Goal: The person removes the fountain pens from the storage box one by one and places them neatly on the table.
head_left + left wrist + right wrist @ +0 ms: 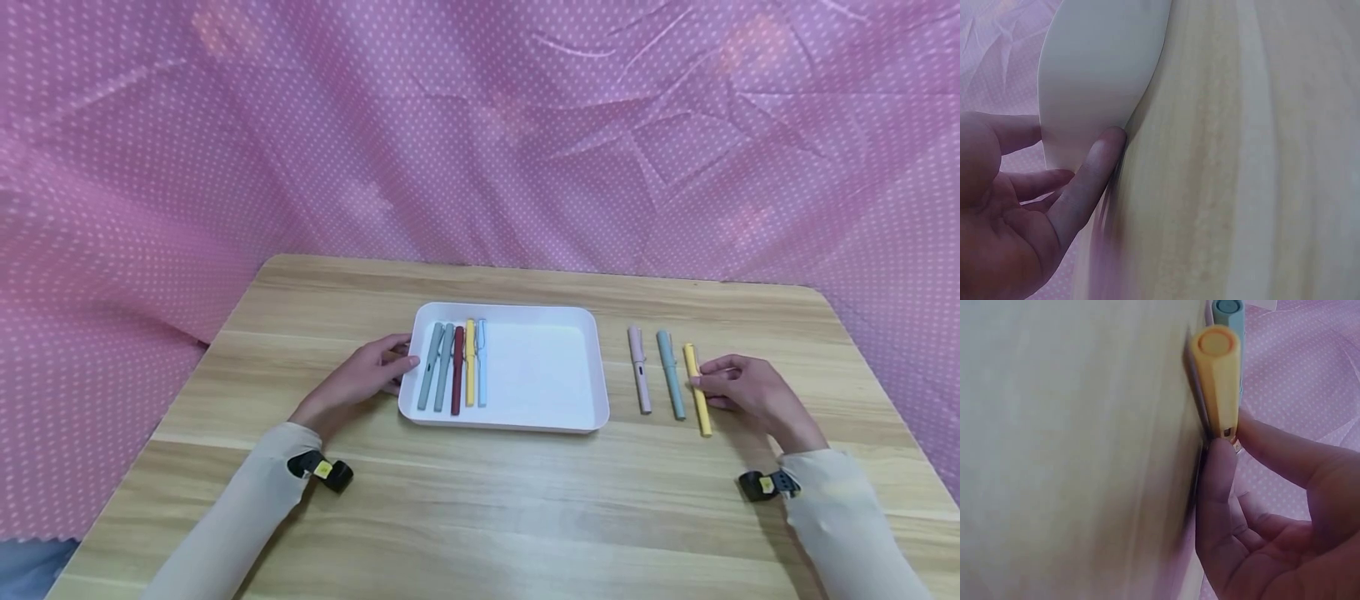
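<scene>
A white tray [540,367] lies on the table, and my left hand [369,367] grips its left end, thumb on the rim and fingers against the outer wall. The left wrist view shows that hand [1029,206] holding the tray's wall [1100,81]. Inside the tray, at its left, lie two grey-green pens [443,367], a dark red pen [457,371], a yellow pen [470,362] and a light blue pen [482,367]. On the right, my right hand [746,392] pinches another yellow pen [701,400] between thumb and fingers; its end [1216,369] faces the right wrist camera.
Between the tray and my right hand, a pale mauve pen [640,371] and a blue-green pen [671,375] lie side by side. Everything rests on a wood-grain table [480,508]. A pink dotted cloth [480,133] hangs behind the table's far edge and at its sides.
</scene>
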### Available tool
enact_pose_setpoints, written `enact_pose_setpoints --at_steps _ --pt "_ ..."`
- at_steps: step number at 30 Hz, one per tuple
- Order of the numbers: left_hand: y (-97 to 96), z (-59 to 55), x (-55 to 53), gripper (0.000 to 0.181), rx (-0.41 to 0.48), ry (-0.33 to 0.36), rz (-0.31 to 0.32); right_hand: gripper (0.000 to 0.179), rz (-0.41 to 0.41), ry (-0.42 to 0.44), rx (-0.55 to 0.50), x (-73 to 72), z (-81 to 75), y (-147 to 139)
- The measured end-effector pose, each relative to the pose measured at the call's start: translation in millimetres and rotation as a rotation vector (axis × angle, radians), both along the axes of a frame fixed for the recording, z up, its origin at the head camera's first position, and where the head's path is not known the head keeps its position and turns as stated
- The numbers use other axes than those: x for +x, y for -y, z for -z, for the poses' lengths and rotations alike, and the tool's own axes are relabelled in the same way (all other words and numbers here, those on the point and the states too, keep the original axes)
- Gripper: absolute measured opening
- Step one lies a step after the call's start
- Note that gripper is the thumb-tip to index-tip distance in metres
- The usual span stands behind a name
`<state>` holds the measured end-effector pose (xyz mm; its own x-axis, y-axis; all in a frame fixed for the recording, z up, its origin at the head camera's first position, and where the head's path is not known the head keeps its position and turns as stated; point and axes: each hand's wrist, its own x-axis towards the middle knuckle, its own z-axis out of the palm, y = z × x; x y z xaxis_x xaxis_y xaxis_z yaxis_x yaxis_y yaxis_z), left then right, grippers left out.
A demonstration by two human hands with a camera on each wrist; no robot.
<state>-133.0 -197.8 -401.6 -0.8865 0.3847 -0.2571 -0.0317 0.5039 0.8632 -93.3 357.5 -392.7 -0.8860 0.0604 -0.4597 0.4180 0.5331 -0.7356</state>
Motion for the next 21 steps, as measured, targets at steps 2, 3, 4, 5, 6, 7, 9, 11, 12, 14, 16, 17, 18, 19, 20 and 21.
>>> enact_pose_setpoints --at_steps 2,3,4,5,6,7,9,11,12,14,16,17,18,19,20,21 --pt "0.2 0.2 0.1 0.061 0.001 -0.006 0.001 0.053 -0.005 -0.008 0.011 0.4 0.4 0.1" --pt "0.1 0.3 0.0 0.061 0.003 -0.007 0.002 0.053 -0.008 -0.01 0.02 0.5 0.7 0.0" --pt "0.1 0.4 -0.1 0.061 0.005 -0.007 0.004 0.054 -0.008 -0.01 0.029 0.7 0.8 0.0" --pt "0.1 0.6 -0.4 0.061 0.008 -0.005 0.004 0.054 -0.007 -0.007 0.036 0.7 0.8 -0.1" --pt "0.1 0.8 -0.6 0.061 0.01 -0.004 0.003 0.055 -0.007 -0.003 0.042 0.7 0.8 -0.3" --pt "0.0 0.9 -0.6 0.06 0.01 -0.002 0.002 0.055 -0.008 0.0 0.048 0.8 0.9 -0.5" --pt "0.1 1.1 -0.6 0.06 0.007 0.0 -0.001 0.056 -0.011 0.003 0.056 1.0 0.9 -1.0" --pt "0.1 1.4 -0.7 0.06 0.006 0.001 -0.004 0.055 -0.016 0.003 0.054 1.1 0.6 -1.4" --pt "0.2 1.4 -0.7 0.06 0.006 0.001 -0.004 0.055 -0.019 0.001 0.051 1.3 0.3 -1.4" --pt "0.2 1.6 -0.9 0.06 0.007 0.002 -0.005 0.055 -0.027 -0.002 0.052 1.4 -0.2 -1.6" --pt "0.3 1.9 -0.9 0.06 0.01 0.004 -0.006 0.054 -0.032 -0.003 0.051 1.5 -0.8 -1.7" --pt "0.4 2.0 -0.8 0.06 0.011 0.005 -0.006 0.054 -0.035 -0.003 0.051 1.6 -1.1 -1.8" --pt "0.5 2.2 -0.6 0.06 0.013 0.005 -0.007 0.053 -0.037 -0.003 0.055 1.5 -1.4 -1.8" --pt "0.5 2.5 -0.7 0.06 0.014 0.004 -0.007 0.053 -0.039 -0.003 0.059 1.2 -1.3 -1.9" --pt "0.6 2.8 -0.7 0.06 0.015 0.003 -0.008 0.052 -0.039 -0.002 0.059 1.1 -1.3 -1.8" --pt "0.8 3.2 -0.7 0.06 0.015 0.003 -0.008 0.051 -0.042 -0.002 0.06 0.7 -1.0 -1.9"
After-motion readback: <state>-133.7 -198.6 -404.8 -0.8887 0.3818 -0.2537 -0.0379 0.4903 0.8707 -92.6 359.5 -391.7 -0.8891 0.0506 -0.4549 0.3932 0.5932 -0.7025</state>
